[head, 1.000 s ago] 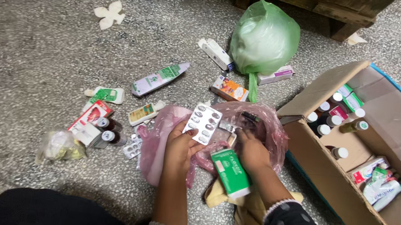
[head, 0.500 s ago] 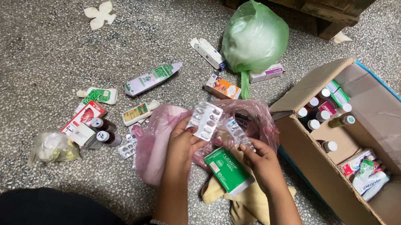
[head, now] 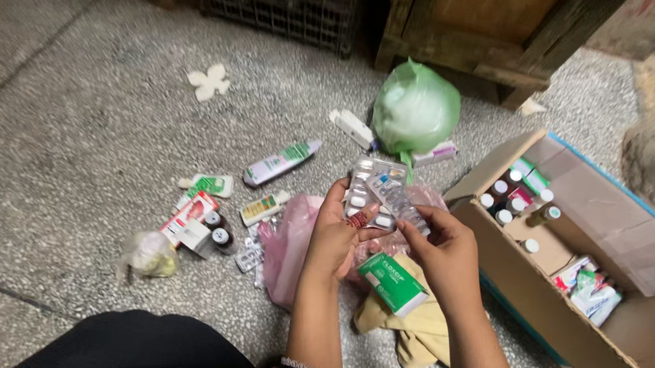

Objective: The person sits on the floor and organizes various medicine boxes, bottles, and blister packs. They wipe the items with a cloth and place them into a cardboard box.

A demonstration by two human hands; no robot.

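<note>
Only the head cam here, looking down at a speckled stone floor [head: 61, 137].

Left hand [head: 335, 238] is up in the middle, fingers closed on a silver blister pack [head: 361, 189] held flat toward the camera. Right hand [head: 445, 251] is just beside it, pinching a second, narrower blister strip [head: 397, 203] that lies slanted across the first pack, so the two overlap. Both hands are gripping, neither is loose.

Right under the hands there's a green and white medicine box [head: 392, 282] sitting on a yellowish cloth [head: 409, 329], with a pink plastic bag [head: 290, 241] spread on the floor next to it.

Off to the right is an open cardboard box [head: 615, 332] with small bottles and packets inside. Behind the hands, toward the far edge of the floor, a knotted green plastic bag [head: 416, 108] sits in front of a wooden piece of furniture.

Left of the pink bag there's a scatter of tubes, small boxes and brown bottles [head: 215, 229], plus a crumpled clear bag [head: 145, 254] nearer the left.
</note>
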